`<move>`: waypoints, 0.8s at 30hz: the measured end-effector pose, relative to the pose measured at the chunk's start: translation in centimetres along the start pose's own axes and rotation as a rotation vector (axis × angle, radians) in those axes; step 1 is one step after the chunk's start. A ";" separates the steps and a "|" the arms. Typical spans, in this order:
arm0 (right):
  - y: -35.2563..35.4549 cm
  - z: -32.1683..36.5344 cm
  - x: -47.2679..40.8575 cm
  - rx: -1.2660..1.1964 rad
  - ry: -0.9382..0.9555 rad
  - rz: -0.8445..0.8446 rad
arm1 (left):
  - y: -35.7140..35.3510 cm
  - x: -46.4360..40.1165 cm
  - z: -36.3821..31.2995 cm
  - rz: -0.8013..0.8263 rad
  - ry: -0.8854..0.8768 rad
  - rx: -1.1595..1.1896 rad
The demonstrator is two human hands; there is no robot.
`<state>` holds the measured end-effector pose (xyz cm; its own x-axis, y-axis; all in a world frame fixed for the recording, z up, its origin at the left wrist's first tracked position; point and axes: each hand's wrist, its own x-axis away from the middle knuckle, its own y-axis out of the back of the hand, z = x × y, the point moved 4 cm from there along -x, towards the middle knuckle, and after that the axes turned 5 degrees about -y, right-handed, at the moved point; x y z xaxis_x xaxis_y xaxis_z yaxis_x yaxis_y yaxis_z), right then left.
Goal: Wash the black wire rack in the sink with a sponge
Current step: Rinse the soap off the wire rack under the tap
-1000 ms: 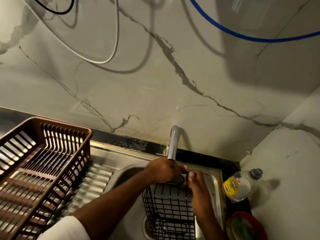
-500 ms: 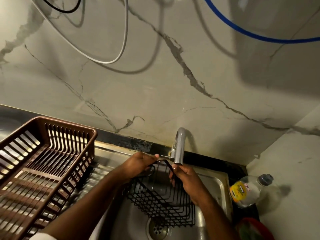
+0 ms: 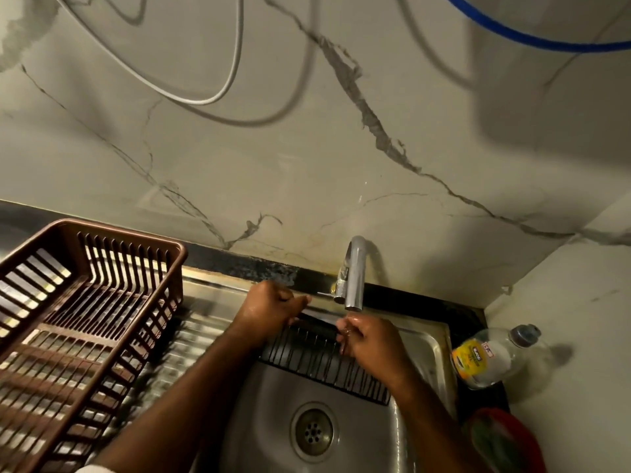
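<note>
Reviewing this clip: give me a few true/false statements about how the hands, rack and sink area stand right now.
1. Both hands hold the black wire rack. True: left hand and right hand grip its upper edge.
2. The rack lies in the brown dish basket. False: it is over the sink.
3. The right hand is just below the tap. True.
4. The drain is covered by the rack. False: it shows uncovered.
5. A clear bottle lies left of the sink. False: right.

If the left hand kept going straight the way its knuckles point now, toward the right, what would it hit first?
Probably the faucet. The left hand grips the top edge of the black wire rack with its fingers aimed right, toward the faucet's small lever and spout. Depth is unclear, so it might pass just in front instead.
</note>
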<state>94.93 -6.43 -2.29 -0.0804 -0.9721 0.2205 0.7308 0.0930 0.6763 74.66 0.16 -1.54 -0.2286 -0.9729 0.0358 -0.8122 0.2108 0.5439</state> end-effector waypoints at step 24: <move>1.9 1.2 -0.3 -0.322 -0.020 -0.003 | -2.7 2.4 1.8 -0.070 0.418 0.535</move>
<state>95.50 -5.74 -0.20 -0.0938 -0.9675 0.2347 0.9070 0.0141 0.4208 75.33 -2.55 -4.45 -0.0265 -0.9184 0.3948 -0.9957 0.0592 0.0710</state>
